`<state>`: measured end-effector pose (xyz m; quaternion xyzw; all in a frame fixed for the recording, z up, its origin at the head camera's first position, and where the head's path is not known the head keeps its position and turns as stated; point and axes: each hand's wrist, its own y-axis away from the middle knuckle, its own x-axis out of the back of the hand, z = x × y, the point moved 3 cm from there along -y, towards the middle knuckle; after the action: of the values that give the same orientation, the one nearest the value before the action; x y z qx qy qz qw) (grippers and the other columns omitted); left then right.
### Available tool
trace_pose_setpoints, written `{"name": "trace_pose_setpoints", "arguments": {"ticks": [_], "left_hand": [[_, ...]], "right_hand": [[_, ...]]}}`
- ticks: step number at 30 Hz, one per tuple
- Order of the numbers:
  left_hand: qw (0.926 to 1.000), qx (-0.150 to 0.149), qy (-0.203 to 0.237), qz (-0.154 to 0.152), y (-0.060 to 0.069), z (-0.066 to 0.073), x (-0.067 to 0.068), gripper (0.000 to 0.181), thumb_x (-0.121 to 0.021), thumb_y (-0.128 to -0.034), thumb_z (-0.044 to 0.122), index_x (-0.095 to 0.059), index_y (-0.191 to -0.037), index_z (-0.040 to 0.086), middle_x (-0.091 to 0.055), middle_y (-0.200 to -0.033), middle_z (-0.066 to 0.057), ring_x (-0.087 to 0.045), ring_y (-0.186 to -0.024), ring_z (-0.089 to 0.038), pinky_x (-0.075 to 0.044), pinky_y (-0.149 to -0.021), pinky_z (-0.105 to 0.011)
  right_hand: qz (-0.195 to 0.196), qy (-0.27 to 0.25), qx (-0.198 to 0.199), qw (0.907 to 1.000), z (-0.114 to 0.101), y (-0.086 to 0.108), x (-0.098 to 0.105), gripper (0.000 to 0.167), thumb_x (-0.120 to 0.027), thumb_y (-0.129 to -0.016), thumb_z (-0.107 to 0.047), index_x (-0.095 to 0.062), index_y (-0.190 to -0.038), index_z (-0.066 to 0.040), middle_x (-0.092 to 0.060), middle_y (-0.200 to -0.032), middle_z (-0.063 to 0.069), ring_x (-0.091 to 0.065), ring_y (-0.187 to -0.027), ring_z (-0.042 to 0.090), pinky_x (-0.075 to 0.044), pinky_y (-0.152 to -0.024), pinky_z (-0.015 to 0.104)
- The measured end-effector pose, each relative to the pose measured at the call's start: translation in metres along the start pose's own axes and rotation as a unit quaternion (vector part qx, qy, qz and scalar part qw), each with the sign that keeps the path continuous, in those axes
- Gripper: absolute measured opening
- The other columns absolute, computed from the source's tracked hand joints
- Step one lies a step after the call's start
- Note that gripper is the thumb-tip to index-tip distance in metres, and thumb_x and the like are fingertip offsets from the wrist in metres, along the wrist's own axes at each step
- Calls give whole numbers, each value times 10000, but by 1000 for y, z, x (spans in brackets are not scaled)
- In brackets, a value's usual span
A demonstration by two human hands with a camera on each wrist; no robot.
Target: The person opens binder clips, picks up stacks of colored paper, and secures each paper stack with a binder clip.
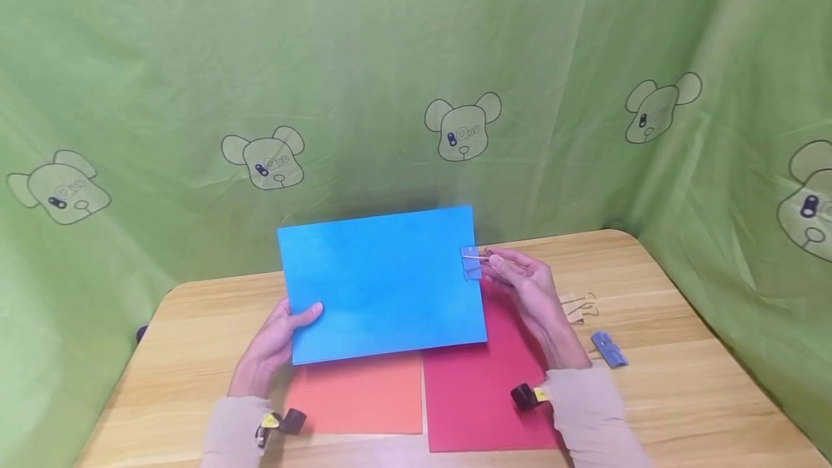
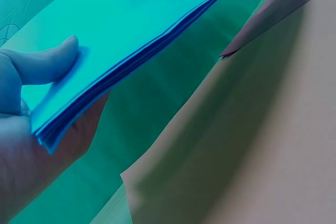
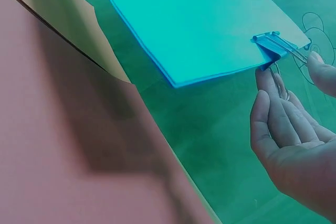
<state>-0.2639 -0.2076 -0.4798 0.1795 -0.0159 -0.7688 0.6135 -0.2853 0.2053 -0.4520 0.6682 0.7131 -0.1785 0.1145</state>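
A stack of blue paper sheets [image 1: 383, 287] is held up above the table, tilted toward the head camera. My left hand [image 1: 274, 341] grips its lower left edge, thumb on the front face and the other fingers behind. In the left wrist view the layered sheet edges [image 2: 100, 87] fan slightly apart. A blue binder clip [image 1: 471, 263] sits on the stack's right edge. My right hand [image 1: 529, 291] holds this clip by its wire handles, which the right wrist view shows between the thumb [image 3: 321, 74] and the fingers below.
Orange paper [image 1: 364, 399] and dark red paper [image 1: 487, 410] lie side by side on the wooden table [image 1: 702, 396], partly under the raised stack. Right of my right hand are beige binder clips [image 1: 575, 309] and another blue binder clip [image 1: 609, 349]. A green curtain [image 1: 364, 56] hangs behind the table.
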Motion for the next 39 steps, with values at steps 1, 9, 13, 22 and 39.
{"name": "trace_pose_setpoints", "arguments": {"ticks": [1,9,13,22,39], "left_hand": [[10000,-29,12,-37,0,0,0,290,-603,-1019,58,-498,-1278,136,-725,-1054,-10,-720,-971,-188,-587,-873,-392],[9999,-57,77,-128,1,1,-2,306,-608,-1017,62,-487,-1290,132,-716,-1081,-16,-714,-1001,-192,-582,-891,-398],[9999,-45,21,-95,1,1,-2,301,-608,-1020,69,-487,-1289,133,-711,-1071,-8,-708,-994,-182,-579,-890,-390],[10000,0,-19,-37,5,0,-1,315,-617,-1017,77,-484,-1299,122,-716,-1076,-11,-708,-1008,-188,-573,-906,-398],[9984,-264,-377,-322,7,1,6,388,-619,-1000,53,-469,-1356,90,-702,-1192,-4,-666,-1147,-198,-504,-1022,-382]], "right_hand": [[-2,-24,7,10000,0,0,0,460,-685,-992,-84,-535,-1349,163,-777,-1032,48,-758,-925,172,-580,-899,363],[70,-127,-49,9999,0,3,-1,457,-685,-991,-80,-538,-1354,154,-774,-1044,48,-757,-925,169,-585,-885,342],[95,-112,-30,9999,0,5,-2,455,-690,-988,-79,-543,-1352,150,-773,-1047,44,-756,-926,169,-585,-885,340],[51,-118,-155,9998,0,8,-2,455,-690,-986,-69,-537,-1362,138,-769,-1063,42,-751,-955,175,-571,-920,361],[-35,-250,-253,9994,-2,15,-6,510,-675,-993,-56,-476,-1433,105,-751,-1144,53,-728,-1046,181,-527,-988,383]]}}
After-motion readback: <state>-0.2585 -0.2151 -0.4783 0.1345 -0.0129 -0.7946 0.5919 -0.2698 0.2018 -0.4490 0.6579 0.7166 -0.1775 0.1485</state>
